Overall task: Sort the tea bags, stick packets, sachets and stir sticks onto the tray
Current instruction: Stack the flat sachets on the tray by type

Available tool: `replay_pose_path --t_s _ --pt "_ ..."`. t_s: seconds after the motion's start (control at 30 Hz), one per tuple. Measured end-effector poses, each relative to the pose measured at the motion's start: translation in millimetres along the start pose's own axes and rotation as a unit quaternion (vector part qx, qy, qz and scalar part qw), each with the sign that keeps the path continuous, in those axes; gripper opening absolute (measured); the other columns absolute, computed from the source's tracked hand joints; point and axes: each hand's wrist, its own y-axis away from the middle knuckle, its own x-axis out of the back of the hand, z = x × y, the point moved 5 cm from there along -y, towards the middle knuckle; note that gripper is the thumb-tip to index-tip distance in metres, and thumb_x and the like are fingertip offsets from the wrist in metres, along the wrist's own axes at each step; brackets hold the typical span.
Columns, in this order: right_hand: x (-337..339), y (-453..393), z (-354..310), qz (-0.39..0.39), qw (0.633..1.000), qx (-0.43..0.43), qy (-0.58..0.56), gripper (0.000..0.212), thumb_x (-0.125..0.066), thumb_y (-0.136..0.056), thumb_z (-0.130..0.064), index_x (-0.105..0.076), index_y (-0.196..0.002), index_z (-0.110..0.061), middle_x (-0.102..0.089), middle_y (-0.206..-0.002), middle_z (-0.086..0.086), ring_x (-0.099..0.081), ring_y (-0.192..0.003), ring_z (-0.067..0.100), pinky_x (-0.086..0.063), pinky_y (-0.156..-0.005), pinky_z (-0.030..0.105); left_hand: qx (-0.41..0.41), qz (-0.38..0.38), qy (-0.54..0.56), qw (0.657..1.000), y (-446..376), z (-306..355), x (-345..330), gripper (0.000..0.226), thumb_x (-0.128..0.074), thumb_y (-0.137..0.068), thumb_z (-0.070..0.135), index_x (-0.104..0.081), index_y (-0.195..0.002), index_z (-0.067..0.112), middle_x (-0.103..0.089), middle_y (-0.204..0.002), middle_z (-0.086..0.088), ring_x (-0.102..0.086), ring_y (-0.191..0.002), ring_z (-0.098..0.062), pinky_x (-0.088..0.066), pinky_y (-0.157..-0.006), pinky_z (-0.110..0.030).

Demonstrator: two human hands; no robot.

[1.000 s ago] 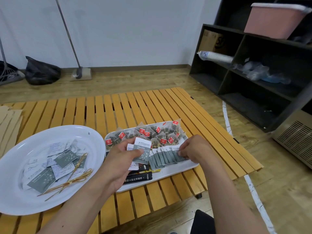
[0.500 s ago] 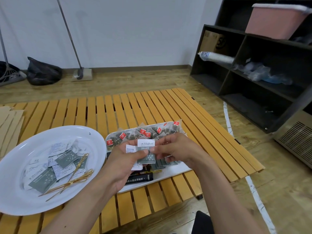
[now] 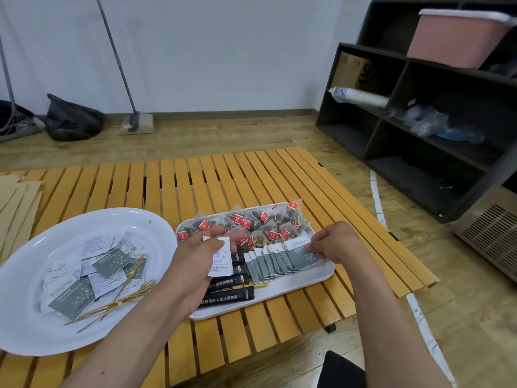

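Grey-green sachet (image 3: 303,254) w/ white top, right fingers (image 3: 313,247) pinched on it; left fingers (image 3: 221,233) round white sachet (image 3: 221,257).

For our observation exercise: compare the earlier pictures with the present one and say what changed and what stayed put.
The right hand took the grey-green sachet from the left hand and carried it right, onto the end of the sachet row on the tray. The left hand keeps one white sachet. The white plate, stir sticks and tea bags have not moved.

1 head-worn wide-angle view, looking forward and down – close over the slatted table (image 3: 179,186), hands near
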Motion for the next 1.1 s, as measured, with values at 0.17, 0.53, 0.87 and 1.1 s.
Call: replay_pose_path --t_s 0.17,0.53,0.87,1.1 --pt "-5 -2 -2 0.049 0.998 0.005 0.046 0.016 -0.089 -0.074 -0.025 -0.075 -0.081 -0.022 -0.074 -0.088 0.004 -0.070 -0.084 0.022 -0.060 -0.075 0.036 -0.009 -0.006 -0.023 1.000 -2 -2 0 0.024 -0.060 -0.096 -0.003 -0.074 -0.103 0.016 -0.079 -0.107 -0.007 -0.073 -0.105 -0.023 -0.058 -0.085 -0.039" --pt "-19 2 -7 -0.020 0.999 0.008 0.045 0.011 -0.086 -0.079 -0.021 -0.076 -0.084 -0.020 -0.075 -0.090 0.004 -0.074 -0.089 0.021 -0.062 -0.086 0.041 -0.002 -0.034 0.040 0.999 -5 -3 -4 0.049 -0.070 -0.078 -0.014 -0.069 -0.118 0.014 -0.074 -0.113 -0.012 -0.071 -0.098 -0.024 -0.056 -0.071 -0.031" --pt "-31 55 -46 -0.133 0.975 0.135 -0.117 0.022 -0.081 -0.085 -0.032 -0.075 -0.091 -0.011 -0.074 -0.082 0.000 -0.066 -0.060 0.009 -0.051 -0.054 0.022 0.014 -0.072 0.230 0.970 0 2 -12 0.026 -0.032 -0.087 -0.007 -0.053 -0.090 0.008 -0.072 -0.116 -0.023 -0.069 -0.112 -0.036 -0.048 -0.103 -0.049" --pt "-61 83 -64 -0.291 0.930 0.147 -0.171 0.027 -0.080 -0.085 -0.033 -0.078 -0.097 -0.009 -0.079 -0.094 0.010 -0.063 -0.066 0.012 -0.041 -0.054 0.021 -0.053 -0.110 0.167 0.978 4 11 -13 0.025 -0.033 -0.095 -0.003 -0.037 -0.082 0.017 -0.072 -0.127 -0.010 -0.067 -0.120 -0.026 -0.052 -0.097 -0.046"
